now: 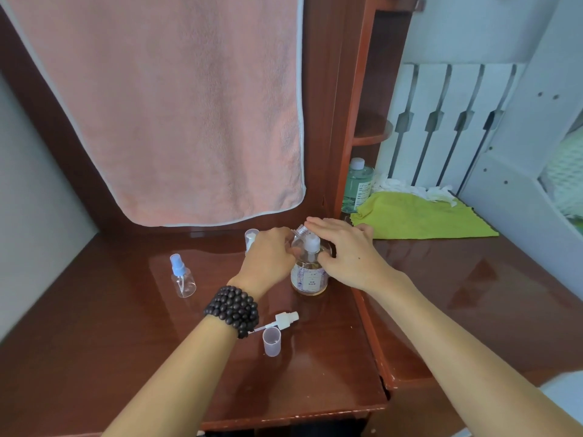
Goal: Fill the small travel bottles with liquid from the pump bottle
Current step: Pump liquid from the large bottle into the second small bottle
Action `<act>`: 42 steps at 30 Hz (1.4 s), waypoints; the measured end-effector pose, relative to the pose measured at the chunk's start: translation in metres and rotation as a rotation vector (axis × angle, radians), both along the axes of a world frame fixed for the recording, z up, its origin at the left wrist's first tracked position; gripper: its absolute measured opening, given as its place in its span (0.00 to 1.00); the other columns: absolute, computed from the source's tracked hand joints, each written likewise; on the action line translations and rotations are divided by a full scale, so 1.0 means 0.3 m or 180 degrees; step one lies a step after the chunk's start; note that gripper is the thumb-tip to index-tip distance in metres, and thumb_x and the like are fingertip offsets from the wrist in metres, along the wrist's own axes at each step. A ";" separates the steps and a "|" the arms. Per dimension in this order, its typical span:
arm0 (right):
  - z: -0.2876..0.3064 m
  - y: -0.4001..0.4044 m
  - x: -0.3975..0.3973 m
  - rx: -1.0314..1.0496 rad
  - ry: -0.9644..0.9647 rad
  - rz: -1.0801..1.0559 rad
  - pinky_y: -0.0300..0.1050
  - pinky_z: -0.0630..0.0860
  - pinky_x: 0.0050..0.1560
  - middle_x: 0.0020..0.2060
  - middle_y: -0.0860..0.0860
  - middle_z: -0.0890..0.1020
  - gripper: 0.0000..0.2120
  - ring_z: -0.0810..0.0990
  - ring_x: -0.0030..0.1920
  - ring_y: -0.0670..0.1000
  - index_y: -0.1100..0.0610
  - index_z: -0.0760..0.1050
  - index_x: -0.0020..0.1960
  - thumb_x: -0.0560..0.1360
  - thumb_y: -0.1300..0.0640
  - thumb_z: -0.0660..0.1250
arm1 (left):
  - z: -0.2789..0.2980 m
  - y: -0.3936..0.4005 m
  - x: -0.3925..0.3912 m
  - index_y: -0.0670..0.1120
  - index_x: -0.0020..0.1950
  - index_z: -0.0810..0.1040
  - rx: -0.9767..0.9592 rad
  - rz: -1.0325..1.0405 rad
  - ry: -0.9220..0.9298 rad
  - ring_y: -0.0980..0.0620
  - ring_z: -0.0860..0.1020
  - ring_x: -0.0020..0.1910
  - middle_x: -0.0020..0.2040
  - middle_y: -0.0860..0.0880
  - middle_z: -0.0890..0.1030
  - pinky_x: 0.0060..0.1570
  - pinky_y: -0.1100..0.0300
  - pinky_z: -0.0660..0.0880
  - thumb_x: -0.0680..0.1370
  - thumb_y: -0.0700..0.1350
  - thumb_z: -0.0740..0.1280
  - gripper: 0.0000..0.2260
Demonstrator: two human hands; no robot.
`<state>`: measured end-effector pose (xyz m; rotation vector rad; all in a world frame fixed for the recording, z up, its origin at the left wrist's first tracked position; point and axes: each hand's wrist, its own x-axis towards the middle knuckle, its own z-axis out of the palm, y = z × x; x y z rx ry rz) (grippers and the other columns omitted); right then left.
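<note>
Clear plastic, a small bottle (295, 236) was gripped tilted in my left hand (271, 250), mouth under the pump (310, 244). My right hand (342, 247) lay flat and open on the pump.

Glossy reddish wooden desk (126, 342), pink towel (176, 105) hanging behind, white slatted panel (448, 121) right

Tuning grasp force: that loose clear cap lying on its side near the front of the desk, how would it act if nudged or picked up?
The clear cap is probably very light: small, thin-walled, hollow plastic. It lies on its side on the glossy desk, so a nudge would likely roll it or make it skid. It looks stiff enough to pinch, though a hard squeeze might flex it. The spray head beside it could block a roll that way.
</note>
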<state>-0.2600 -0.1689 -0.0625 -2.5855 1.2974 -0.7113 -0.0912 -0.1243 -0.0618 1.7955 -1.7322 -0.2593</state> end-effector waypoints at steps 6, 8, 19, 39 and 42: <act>-0.022 0.004 0.006 -0.0006 -0.0097 -0.0089 0.47 0.55 0.57 0.71 0.35 0.68 0.30 0.65 0.70 0.38 0.39 0.69 0.70 0.70 0.60 0.61 | -0.024 -0.004 -0.004 0.47 0.41 0.76 -0.0006 0.0083 -0.0054 0.48 0.75 0.40 0.33 0.53 0.76 0.51 0.49 0.72 0.77 0.42 0.66 0.05; -0.034 0.013 0.003 0.0030 -0.0132 -0.0101 0.48 0.57 0.59 0.71 0.35 0.68 0.30 0.65 0.70 0.37 0.40 0.69 0.70 0.70 0.60 0.62 | -0.033 -0.005 -0.005 0.45 0.43 0.77 0.0067 0.0076 -0.0005 0.47 0.76 0.42 0.36 0.51 0.78 0.50 0.48 0.74 0.77 0.42 0.66 0.03; 0.002 0.013 0.014 0.0056 -0.0084 -0.0087 0.53 0.55 0.65 0.71 0.36 0.68 0.27 0.63 0.72 0.41 0.41 0.69 0.70 0.72 0.56 0.63 | -0.017 -0.008 0.003 0.44 0.46 0.78 -0.0026 -0.0001 0.0129 0.50 0.74 0.39 0.36 0.52 0.76 0.43 0.55 0.71 0.77 0.42 0.67 0.02; 0.010 0.028 0.025 0.0051 0.0013 -0.0262 0.53 0.54 0.62 0.71 0.36 0.67 0.28 0.64 0.71 0.42 0.41 0.69 0.70 0.71 0.57 0.62 | -0.006 0.001 -0.007 0.42 0.47 0.78 -0.0047 0.0076 -0.0013 0.47 0.76 0.41 0.39 0.48 0.80 0.47 0.52 0.72 0.77 0.40 0.66 0.03; 0.020 0.032 0.028 0.0095 0.0034 -0.0273 0.53 0.55 0.63 0.72 0.37 0.67 0.28 0.63 0.72 0.42 0.42 0.68 0.71 0.72 0.58 0.62 | 0.004 -0.002 -0.007 0.43 0.45 0.78 -0.0039 0.0079 -0.0080 0.47 0.77 0.41 0.38 0.47 0.80 0.45 0.51 0.73 0.76 0.39 0.66 0.02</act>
